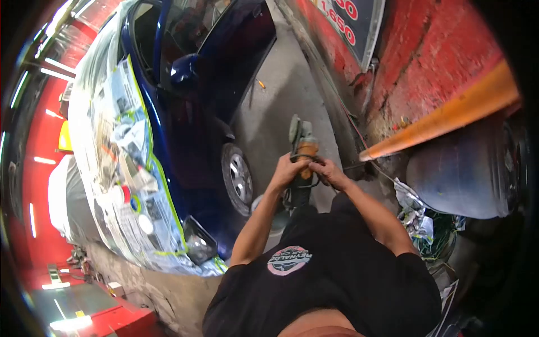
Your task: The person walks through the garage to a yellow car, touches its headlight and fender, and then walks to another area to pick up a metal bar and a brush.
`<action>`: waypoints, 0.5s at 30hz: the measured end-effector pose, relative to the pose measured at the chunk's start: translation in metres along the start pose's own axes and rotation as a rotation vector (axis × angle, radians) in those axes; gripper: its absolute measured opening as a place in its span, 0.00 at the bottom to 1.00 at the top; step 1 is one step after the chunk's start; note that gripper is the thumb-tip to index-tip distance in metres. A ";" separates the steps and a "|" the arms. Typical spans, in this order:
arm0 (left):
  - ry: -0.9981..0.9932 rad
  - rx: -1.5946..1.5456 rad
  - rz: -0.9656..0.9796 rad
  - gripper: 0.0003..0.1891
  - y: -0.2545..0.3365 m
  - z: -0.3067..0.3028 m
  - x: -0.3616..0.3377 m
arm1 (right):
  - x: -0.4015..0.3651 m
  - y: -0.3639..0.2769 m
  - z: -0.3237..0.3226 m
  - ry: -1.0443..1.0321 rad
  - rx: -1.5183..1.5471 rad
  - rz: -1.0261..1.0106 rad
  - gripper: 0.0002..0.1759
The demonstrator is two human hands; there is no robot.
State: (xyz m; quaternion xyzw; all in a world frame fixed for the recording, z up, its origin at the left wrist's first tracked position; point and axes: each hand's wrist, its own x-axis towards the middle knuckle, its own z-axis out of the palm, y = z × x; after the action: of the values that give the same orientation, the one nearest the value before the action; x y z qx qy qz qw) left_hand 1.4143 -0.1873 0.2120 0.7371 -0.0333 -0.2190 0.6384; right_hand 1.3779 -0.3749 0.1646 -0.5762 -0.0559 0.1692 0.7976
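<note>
In front of my body I hold an orange and dark angle grinder (307, 150) with a round disc at its far end. My left hand (287, 171) is closed around the left side of its body. My right hand (331, 173) is closed at its right side, fingers pinching a dark power cord (318, 181) that loops around the tool. The exact grip of the right fingertips is partly hidden. To the left stands a dark blue car (193, 146) with its door (238, 56) open and its front wheel (238, 177) near my left arm.
Masking paper and plastic (115, 163) cover the car's hood, with tape rolls (135, 203) on top. A yellow-handled tool (261, 83) lies on the concrete floor (281, 73). On the right are an orange pole (443, 112), a blue drum (457, 174) and a red wall (443, 50).
</note>
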 end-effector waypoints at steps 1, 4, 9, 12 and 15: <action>-0.048 -0.032 -0.003 0.19 0.018 -0.003 0.031 | 0.017 -0.029 -0.010 0.024 0.061 0.137 0.33; -0.094 -0.073 0.057 0.20 0.055 -0.011 0.126 | 0.103 -0.033 -0.051 0.152 0.074 -0.066 0.34; -0.088 -0.040 0.100 0.23 0.089 -0.017 0.288 | 0.249 -0.045 -0.163 0.159 -0.104 0.096 0.30; -0.260 0.048 0.091 0.37 0.085 -0.042 0.408 | 0.341 -0.071 -0.200 0.257 0.028 0.050 0.27; -0.266 0.431 0.231 0.39 0.135 -0.077 0.499 | 0.456 -0.085 -0.253 0.204 0.143 0.071 0.26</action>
State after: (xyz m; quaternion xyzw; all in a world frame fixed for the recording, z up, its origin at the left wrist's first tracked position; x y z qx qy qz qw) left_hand 1.9243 -0.3044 0.2083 0.8119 -0.2466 -0.2274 0.4778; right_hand 1.8941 -0.4734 0.1126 -0.5336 0.0582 0.1414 0.8318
